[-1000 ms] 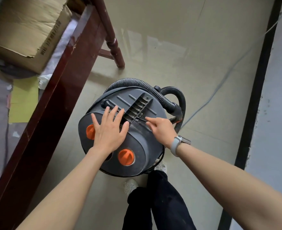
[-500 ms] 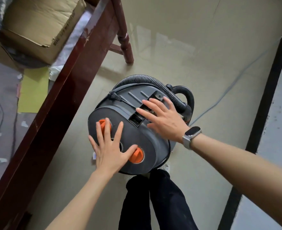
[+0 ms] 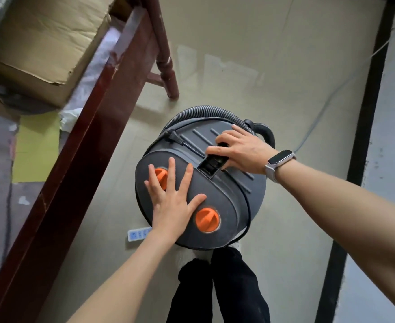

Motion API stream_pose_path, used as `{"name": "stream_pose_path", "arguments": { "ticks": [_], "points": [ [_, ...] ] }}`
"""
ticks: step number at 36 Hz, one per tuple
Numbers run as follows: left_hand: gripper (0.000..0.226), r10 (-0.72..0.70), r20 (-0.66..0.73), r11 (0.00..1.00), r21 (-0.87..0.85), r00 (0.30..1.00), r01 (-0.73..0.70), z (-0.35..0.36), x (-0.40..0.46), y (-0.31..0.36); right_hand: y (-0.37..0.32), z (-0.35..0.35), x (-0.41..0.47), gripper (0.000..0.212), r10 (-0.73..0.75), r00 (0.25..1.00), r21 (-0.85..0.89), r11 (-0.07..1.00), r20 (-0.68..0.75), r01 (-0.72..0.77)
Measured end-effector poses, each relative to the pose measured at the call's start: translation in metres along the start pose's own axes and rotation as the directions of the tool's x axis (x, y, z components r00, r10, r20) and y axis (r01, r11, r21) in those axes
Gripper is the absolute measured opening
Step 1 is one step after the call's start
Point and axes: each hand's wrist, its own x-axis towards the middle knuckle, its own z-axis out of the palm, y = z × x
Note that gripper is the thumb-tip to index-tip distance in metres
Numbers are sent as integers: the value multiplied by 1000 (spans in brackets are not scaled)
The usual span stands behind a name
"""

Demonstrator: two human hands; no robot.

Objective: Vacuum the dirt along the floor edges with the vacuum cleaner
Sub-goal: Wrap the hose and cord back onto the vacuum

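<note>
The right hand is curled around the black carry handle; the left hand is pressed flat, fingers spread, on the lid. The vacuum cleaner stands on the floor beside the dark wooden frame. A rigid, bulky, probably heavy body is judged; lifting by the handle is advised.

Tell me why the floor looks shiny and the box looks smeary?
Head view: the floor is glossy, so pale window-like light reflects as glare beyond the vacuum; the box at the top left corner is blurred, likely from head motion, and the wide lens bends the edges; both hands on the vacuum stay sharp.
</note>
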Motion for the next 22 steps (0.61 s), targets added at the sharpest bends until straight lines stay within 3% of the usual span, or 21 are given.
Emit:
{"name": "stream_pose_path", "arguments": {
  "ticks": [6,12,22],
  "points": [
    [78,70,58,997,30,996,-72,-23,60,23,42,-14,-6,48,192,981,19,981,-11,-192],
    [76,121,73,975,180,990,-133,-51,130,60,95,-33,-12,56,313,950,17,950,-2,-313],
    [73,158,114,970,168,981,-176,-81,244,145,206,-61,-39,60,494,868,40,867,55,-496]
  ]
}}
